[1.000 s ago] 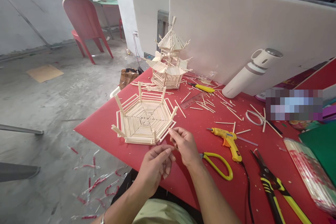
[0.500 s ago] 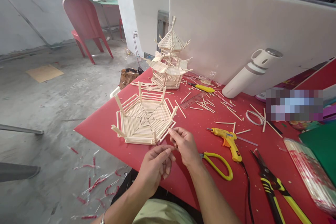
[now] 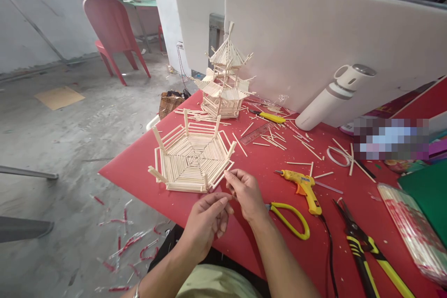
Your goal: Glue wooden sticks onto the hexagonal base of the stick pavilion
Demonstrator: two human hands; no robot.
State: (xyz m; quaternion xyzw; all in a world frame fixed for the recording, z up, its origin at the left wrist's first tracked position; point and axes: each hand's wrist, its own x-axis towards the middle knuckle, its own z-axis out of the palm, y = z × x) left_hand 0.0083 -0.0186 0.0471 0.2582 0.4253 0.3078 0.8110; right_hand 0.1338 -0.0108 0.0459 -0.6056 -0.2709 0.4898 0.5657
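A hexagonal platform of pale wooden sticks (image 3: 192,157), with short upright posts and low railings at its edge, lies near the table's left corner. At its front right side, my right hand (image 3: 247,193) has thumb and forefinger pinched on a thin wooden stick (image 3: 219,179) along the railing. My left hand (image 3: 210,216) is just in front of the platform, fingers curled, with thumb and forefinger together close to the right hand. Whatever may be between those left fingertips is too small to make out.
Behind the platform stands a stick pagoda (image 3: 226,79). To the right lie a yellow glue gun (image 3: 304,188), yellow-handled pliers (image 3: 291,219), large shears (image 3: 365,242), a yellow cutter (image 3: 270,117), loose sticks and a packet of sticks (image 3: 412,230). A white bottle (image 3: 335,98) leans against the board.
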